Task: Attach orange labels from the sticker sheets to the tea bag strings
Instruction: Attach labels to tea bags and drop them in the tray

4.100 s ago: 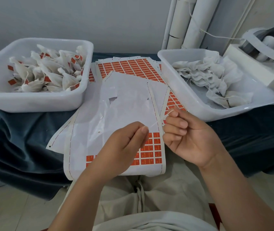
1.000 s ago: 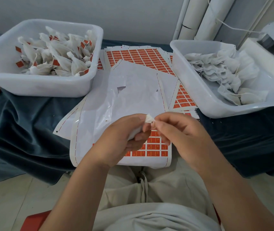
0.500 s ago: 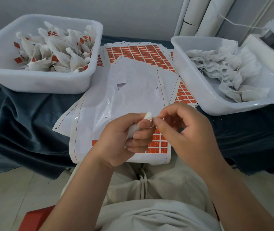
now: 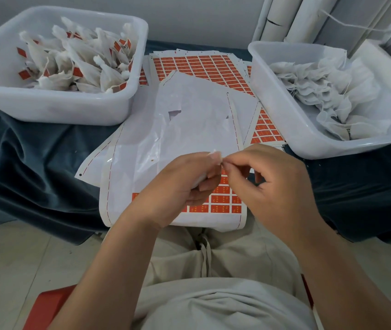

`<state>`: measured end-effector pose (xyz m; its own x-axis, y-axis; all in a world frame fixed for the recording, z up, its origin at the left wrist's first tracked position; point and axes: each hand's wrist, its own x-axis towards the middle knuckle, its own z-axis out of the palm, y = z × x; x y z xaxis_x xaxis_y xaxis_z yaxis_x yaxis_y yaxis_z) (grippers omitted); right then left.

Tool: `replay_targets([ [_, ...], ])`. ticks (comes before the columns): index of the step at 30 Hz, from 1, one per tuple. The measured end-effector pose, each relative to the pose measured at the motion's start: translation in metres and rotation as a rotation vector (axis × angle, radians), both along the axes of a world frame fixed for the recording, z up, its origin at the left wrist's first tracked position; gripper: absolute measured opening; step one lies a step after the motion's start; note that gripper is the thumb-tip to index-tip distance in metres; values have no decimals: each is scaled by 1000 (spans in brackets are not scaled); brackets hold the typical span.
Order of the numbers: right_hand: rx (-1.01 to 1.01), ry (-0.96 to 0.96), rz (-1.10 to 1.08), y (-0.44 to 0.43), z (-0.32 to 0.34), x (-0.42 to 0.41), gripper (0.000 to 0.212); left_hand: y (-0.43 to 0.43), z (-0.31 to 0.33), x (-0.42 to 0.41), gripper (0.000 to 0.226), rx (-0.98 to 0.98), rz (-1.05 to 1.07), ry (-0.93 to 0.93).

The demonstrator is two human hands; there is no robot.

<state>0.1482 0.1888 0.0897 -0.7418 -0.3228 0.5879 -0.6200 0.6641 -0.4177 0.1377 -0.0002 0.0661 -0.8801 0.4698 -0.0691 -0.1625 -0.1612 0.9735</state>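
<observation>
- Left tub [image 4: 54, 108], far left: white plastic, piled with tea bags carrying orange labels [image 4: 77, 72]. Judged the finished stock; a sizeable heap.
- Right tub [image 4: 282, 108], far right: white plastic, holds plain tea bags [image 4: 328, 91] with bare strings, no orange showing. Judged the work left; roughly as much as the finished pile.
- Near sticker sheet [image 4: 223, 203], centre, at the table's near edge: mostly stripped white backing, only a few rows of orange labels left at its near end, partly under the hands.
- Far sticker sheet [image 4: 204, 67], between the tubs: rows appear full. Another partly used sheet [image 4: 266, 129] lies just beside the right tub.
- Left hand [image 4: 180, 189]: curled shut around a white tea bag [image 4: 214, 155], whose tip shows above the fingertips.
- Right hand [image 4: 275, 186]: thumb and forefinger pinched at that tip, touching the left fingertips. Whether they hold string or label cannot be told; both too small.
- Status, as judgement: one bag in hand mid-labelling; task about half done, labels plentiful.
</observation>
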Motion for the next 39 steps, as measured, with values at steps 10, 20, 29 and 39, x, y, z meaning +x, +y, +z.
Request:
replay_targets([
  [10, -216, -201, 64, -6, -2, 1, 14, 19, -1, 5, 45, -100, 418, 81],
  [20, -1099, -929, 412, -11, -9, -11, 28, 21, -2, 5, 39, -72, 431, 45],
  [29, -1172, -1020, 316, -9, -16, -17, 29, 23, -4, 2, 23, -258, 532, 113],
  [39, -1260, -1112, 329, 15, -6, -27, 20, 19, -15, -1, 39, -591, 385, 418],
])
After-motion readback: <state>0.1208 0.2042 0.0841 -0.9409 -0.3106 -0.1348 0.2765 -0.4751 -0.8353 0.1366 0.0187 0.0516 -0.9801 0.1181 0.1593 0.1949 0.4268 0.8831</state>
